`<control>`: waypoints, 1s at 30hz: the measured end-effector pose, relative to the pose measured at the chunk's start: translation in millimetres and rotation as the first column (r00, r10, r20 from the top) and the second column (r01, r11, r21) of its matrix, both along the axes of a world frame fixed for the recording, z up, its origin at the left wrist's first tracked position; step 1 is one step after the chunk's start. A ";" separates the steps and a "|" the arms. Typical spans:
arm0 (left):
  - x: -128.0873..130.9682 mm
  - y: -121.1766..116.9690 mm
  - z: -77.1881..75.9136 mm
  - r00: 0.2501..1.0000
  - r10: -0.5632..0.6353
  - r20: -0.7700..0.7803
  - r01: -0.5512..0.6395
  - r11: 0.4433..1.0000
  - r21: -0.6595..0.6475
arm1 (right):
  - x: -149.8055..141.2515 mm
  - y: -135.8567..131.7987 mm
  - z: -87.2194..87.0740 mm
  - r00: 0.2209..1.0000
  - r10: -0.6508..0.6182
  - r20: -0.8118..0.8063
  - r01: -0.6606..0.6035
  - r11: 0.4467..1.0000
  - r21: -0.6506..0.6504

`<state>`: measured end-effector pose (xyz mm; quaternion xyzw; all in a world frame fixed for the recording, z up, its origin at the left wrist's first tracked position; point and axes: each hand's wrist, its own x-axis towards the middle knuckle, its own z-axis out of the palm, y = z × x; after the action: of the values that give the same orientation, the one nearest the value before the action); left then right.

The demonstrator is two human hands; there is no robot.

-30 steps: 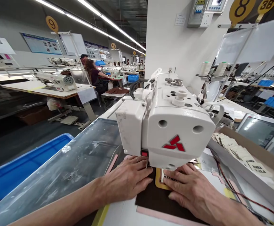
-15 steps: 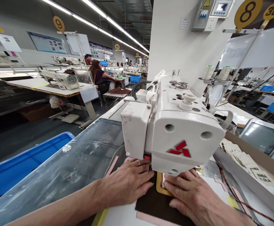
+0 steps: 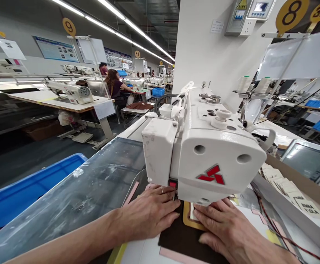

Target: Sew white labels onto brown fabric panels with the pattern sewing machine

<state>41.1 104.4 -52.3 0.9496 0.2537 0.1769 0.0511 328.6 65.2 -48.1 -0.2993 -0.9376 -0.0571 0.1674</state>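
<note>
A white sewing machine (image 3: 220, 154) stands over the work, its head hiding the needle area. Dark brown fabric (image 3: 180, 240) lies flat beneath it. My left hand (image 3: 153, 211) rests palm down on the fabric's left part, fingers stretched out toward the needle area, a ring on one finger. On the other side, my right hand (image 3: 221, 223) lies flat with its fingertips on a yellow-edged frame (image 3: 187, 216) that surrounds a pale piece, probably a label. The right fingertips reach partly under the machine head.
A grey box (image 3: 284, 205) of printed labels (image 3: 291, 189) stands at right, with twisted wires (image 3: 275, 229) beside it. A blue bin (image 3: 39, 190) sits left of the plastic-covered table (image 3: 94, 194). Farther back are other sewing machines (image 3: 69, 92) and a seated person (image 3: 116, 88).
Both hands keep nearly the same places on the fabric. The whole view has shifted very slightly; the yellow-edged frame shows a little more beside my right fingertips.
</note>
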 end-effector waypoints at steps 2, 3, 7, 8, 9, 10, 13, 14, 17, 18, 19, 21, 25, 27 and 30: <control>-0.2 -0.5 -0.3 1.000 0.002 0.005 -0.002 1.000 0.007 | 0.7 -0.5 -1.7 1.000 0.004 0.031 -0.005 1.000 0.031; -0.4 -0.9 -0.7 1.000 0.003 0.009 -0.004 1.000 0.013 | 1.1 -0.7 -2.5 0.999 0.004 0.051 -0.006 0.999 0.044; -1.3 -1.8 -1.7 1.000 0.005 0.025 -0.007 0.998 0.054 | 2.8 1.7 -7.3 0.989 0.017 0.148 -0.037 0.990 0.135; -1.4 -1.8 -1.8 1.000 0.003 0.027 -0.004 0.998 0.068 | 3.3 3.3 -9.1 0.984 0.029 0.175 -0.058 0.984 0.166; -1.5 -1.8 -1.9 1.000 0.001 0.029 -0.003 0.997 0.083 | 3.8 5.2 -11.1 0.980 0.042 0.195 -0.082 0.977 0.198; -1.5 -1.9 -2.2 1.000 0.001 0.031 -0.004 0.995 0.098 | 4.3 7.2 -13.2 0.977 0.057 0.206 -0.105 0.967 0.232; -1.4 -2.3 -4.1 0.999 0.013 0.039 -0.018 0.991 0.133 | 5.5 11.4 -17.7 0.974 0.090 0.209 -0.154 0.938 0.309; -1.3 -2.6 -5.0 0.999 0.015 0.041 -0.020 0.990 0.140 | 5.6 11.6 -17.9 0.974 0.092 0.205 -0.155 0.936 0.317; -0.7 -3.8 -7.1 0.998 0.025 0.050 -0.032 0.990 0.140 | 4.0 7.2 -13.8 0.982 0.046 0.184 -0.094 0.962 0.258; -0.5 -4.0 -7.4 0.998 0.028 0.055 -0.035 0.990 0.134 | 2.8 4.7 -11.2 0.986 0.025 0.165 -0.061 0.974 0.216; -0.3 -4.1 -7.5 0.998 0.031 0.060 -0.038 0.991 0.127 | 1.4 2.1 -8.3 0.990 0.003 0.144 -0.028 0.985 0.167; -0.1 -3.7 -7.0 0.997 0.031 0.064 -0.038 0.993 0.108 | -1.6 -2.1 -2.7 0.995 -0.020 0.096 0.013 0.997 0.077; 0.2 -2.8 -2.3 0.999 0.013 0.038 -0.016 0.997 0.079 | -5.0 -3.8 2.8 0.999 -0.039 0.027 0.041 0.996 -0.085; 1.5 -4.0 2.4 1.000 -0.018 0.026 0.017 0.998 0.058 | -4.6 -3.1 1.9 0.998 -0.059 0.020 0.062 0.983 -0.171; 6.9 -7.5 10.0 0.999 -0.040 -0.013 0.040 0.999 -0.009 | -2.9 -2.5 -1.1 0.995 -0.088 0.042 0.096 0.957 -0.273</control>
<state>48.0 96.8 -42.3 0.9554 0.2358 0.1683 0.0570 325.7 62.7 -49.2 -0.3620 -0.9239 0.0614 0.1075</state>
